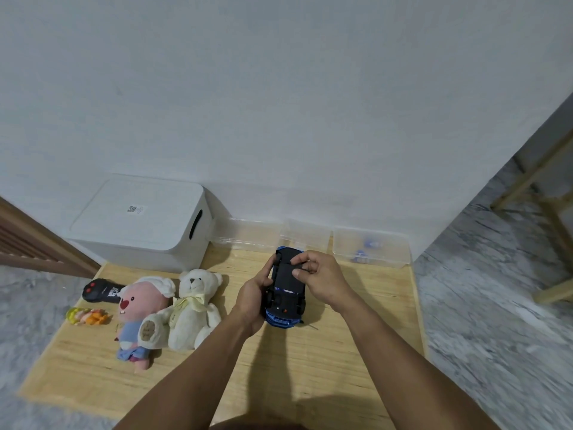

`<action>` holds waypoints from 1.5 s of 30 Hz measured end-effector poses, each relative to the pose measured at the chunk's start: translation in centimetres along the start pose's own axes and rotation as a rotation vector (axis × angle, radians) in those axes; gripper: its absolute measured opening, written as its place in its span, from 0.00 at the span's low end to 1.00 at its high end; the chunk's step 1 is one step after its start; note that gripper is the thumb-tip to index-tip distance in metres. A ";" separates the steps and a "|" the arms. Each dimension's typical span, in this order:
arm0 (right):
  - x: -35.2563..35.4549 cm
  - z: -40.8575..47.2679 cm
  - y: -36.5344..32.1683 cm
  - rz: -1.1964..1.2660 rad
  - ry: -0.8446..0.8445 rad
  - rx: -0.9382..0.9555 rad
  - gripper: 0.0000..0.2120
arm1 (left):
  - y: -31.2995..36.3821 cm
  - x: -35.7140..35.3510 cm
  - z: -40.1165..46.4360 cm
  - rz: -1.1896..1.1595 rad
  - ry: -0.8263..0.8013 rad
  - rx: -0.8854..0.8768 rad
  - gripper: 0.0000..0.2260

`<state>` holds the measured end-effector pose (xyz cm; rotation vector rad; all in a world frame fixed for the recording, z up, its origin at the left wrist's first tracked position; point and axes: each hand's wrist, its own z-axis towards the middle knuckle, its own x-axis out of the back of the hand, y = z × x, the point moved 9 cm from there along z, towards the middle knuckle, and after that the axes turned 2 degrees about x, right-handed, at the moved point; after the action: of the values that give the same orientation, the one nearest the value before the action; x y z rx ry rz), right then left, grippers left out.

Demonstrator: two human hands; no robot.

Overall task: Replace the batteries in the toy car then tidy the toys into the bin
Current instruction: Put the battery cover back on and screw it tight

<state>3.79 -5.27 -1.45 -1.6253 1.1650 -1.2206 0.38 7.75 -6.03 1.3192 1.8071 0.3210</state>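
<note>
A blue toy car (286, 293) is held upside down above the wooden table (341, 367), its black underside facing up. My left hand (252, 297) grips the car's left side. My right hand (319, 276) rests on the underside, fingers pinched around a small dark thing that I cannot make out. A white lidded bin (139, 225) stands shut at the back left. On the left lie a white teddy bear (192, 308), a pink plush animal (138, 315), a black remote control (99, 290) and a small yellow-orange figure (88, 316).
Three clear plastic boxes (370, 246) line the wall behind the car; the right one holds small blue-white items. A thin dark tool tip (311, 325) pokes out near the car's front. Grey floor surrounds the table, and a wooden frame (552, 231) stands at right.
</note>
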 end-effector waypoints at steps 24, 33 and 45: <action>0.3 -1.5 -0.8 -0.452 0.155 0.082 0.13 | 0.6 0.6 -0.6 0.200 0.084 -0.127 0.18; -1.0 -1.6 0.3 -0.548 0.107 0.097 0.11 | 0.5 1.9 -0.2 0.256 0.181 -0.159 0.21; -3.1 -2.8 6.6 -0.697 -0.051 -0.022 0.10 | 1.9 7.2 -0.7 0.316 0.368 -0.209 0.23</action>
<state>-0.69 -4.34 -7.77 -2.1541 0.5789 -1.5681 0.52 14.97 -7.88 1.4626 1.7917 0.9525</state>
